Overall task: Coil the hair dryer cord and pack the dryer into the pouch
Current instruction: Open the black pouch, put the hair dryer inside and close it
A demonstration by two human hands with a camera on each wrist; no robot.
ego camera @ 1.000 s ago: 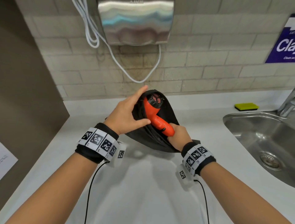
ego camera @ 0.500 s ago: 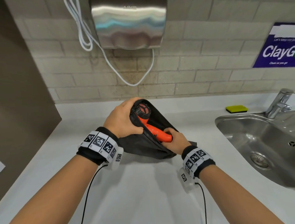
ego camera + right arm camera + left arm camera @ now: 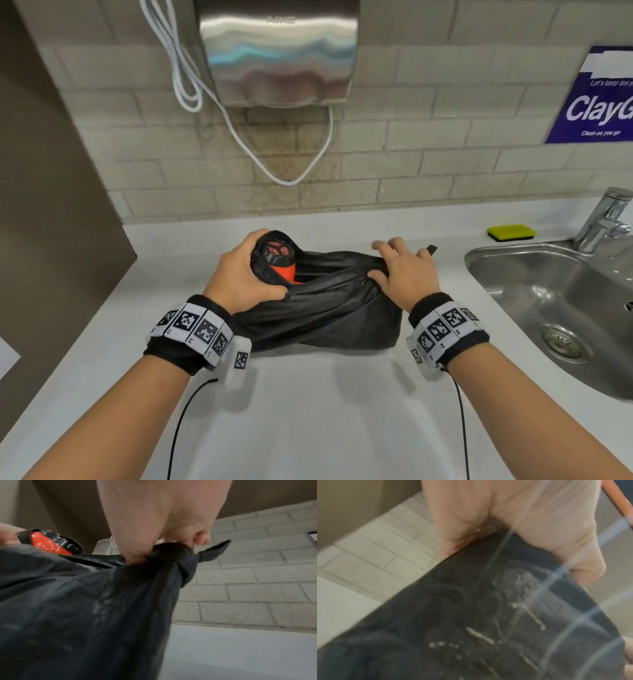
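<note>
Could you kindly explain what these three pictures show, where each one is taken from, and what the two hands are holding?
No machine here: a person wears cameras on the head and on each wrist. The head view looks down at a white countertop beside a steel sink, with a yellow sponge behind it. On the counter lies a black fabric pouch with an orange hair dryer mostly inside. The left hand grips the pouch mouth around the dryer's end; the right hand pinches the opposite edge. The wrist views show those grips close up.

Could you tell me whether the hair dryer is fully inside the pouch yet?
Not fully: the hair dryer's orange-and-black end protrudes from the black pouch's open mouth.
</note>
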